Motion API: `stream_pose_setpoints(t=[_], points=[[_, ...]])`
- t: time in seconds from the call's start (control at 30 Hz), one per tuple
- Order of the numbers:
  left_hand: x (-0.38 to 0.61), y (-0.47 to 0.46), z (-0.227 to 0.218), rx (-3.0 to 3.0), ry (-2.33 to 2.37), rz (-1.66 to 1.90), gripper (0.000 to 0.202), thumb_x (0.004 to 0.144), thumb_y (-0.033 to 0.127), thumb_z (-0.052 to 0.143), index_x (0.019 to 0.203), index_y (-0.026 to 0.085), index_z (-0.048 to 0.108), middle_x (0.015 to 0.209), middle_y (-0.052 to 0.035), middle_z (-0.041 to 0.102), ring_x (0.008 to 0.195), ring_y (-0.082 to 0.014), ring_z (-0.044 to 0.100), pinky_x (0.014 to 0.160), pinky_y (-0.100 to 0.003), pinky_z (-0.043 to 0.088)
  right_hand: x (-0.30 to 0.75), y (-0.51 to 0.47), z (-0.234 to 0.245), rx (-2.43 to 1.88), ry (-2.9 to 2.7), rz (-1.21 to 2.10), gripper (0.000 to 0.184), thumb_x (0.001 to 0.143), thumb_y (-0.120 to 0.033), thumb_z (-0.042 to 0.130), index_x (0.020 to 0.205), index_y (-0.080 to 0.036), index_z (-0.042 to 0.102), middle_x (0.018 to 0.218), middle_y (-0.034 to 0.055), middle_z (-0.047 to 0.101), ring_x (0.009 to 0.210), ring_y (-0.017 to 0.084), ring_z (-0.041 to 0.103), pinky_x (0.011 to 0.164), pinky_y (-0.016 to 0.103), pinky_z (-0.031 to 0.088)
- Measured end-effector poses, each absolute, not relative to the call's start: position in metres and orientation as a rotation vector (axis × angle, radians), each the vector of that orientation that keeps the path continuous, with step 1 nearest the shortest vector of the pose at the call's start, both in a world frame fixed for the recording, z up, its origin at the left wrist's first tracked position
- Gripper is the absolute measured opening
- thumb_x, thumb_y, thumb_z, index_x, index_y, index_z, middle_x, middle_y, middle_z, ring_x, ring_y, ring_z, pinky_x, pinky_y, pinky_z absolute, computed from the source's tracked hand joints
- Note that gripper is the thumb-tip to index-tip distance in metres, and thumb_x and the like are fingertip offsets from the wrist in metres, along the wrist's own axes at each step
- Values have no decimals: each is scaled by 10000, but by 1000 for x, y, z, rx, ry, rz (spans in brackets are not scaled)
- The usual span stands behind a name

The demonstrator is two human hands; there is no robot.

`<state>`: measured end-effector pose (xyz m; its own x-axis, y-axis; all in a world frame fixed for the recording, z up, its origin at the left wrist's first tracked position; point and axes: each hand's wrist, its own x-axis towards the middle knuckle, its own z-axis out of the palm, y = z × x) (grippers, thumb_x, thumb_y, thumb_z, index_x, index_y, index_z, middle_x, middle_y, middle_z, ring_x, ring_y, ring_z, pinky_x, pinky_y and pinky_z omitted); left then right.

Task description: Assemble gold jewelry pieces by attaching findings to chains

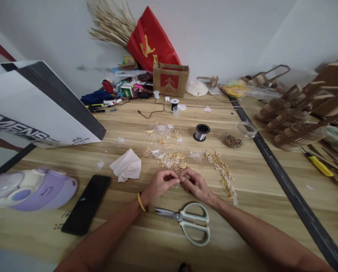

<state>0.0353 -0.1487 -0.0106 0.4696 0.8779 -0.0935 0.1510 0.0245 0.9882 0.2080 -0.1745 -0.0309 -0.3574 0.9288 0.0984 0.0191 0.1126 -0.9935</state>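
Observation:
My left hand and my right hand meet fingertip to fingertip over the wooden table, both pinched on a tiny piece too small to name. Just beyond them lies a heap of small gold jewellery findings. A row of finished gold pieces stretches to the right of my right hand. Pale green scissors lie closed on the table between my forearms. A gold bangle sits on my left wrist.
A crumpled white tissue, a black phone and a purple-and-white device lie at left. A wire spool, a bead jar, a brown paper bag and wooden baskets stand farther back and right.

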Motion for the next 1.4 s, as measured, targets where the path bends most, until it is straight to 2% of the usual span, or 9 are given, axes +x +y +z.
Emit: stream_pose_setpoints(t=[0.27, 0.53, 0.93, 1.4], points=[[33, -147, -3, 1281, 1024, 798, 116, 656, 225, 696, 683, 120, 654, 677, -12, 629, 668, -122, 540, 663, -232, 406, 209, -175, -33, -1030, -1575, 1341, 249, 878, -412, 511, 905, -165, 513, 564, -60, 392, 499, 85, 351, 465, 209, 263], [32, -146, -7, 1203, 1026, 834, 131, 681, 243, 689, 667, 121, 642, 606, 8, 595, 618, -110, 517, 634, -229, 404, 208, -175, -36, -1074, -1641, 1279, 239, 871, -402, 519, 865, -163, 530, 587, -47, 420, 521, 89, 356, 480, 213, 272], [32, -145, -14, 1056, 836, 925, 72, 650, 190, 712, 685, 134, 683, 761, -23, 678, 668, -112, 547, 673, -240, 422, 206, -174, -32, -1088, -1688, 1246, 255, 866, -402, 517, 801, -158, 555, 577, -39, 432, 524, 92, 371, 500, 217, 297], [29, -143, -17, 1068, 835, 917, 122, 720, 242, 675, 691, 127, 646, 605, 8, 617, 568, -89, 513, 601, -220, 400, 207, -175, -34, -1100, -1659, 1220, 214, 876, -358, 506, 806, -159, 538, 593, -41, 411, 515, 88, 330, 475, 217, 263]])
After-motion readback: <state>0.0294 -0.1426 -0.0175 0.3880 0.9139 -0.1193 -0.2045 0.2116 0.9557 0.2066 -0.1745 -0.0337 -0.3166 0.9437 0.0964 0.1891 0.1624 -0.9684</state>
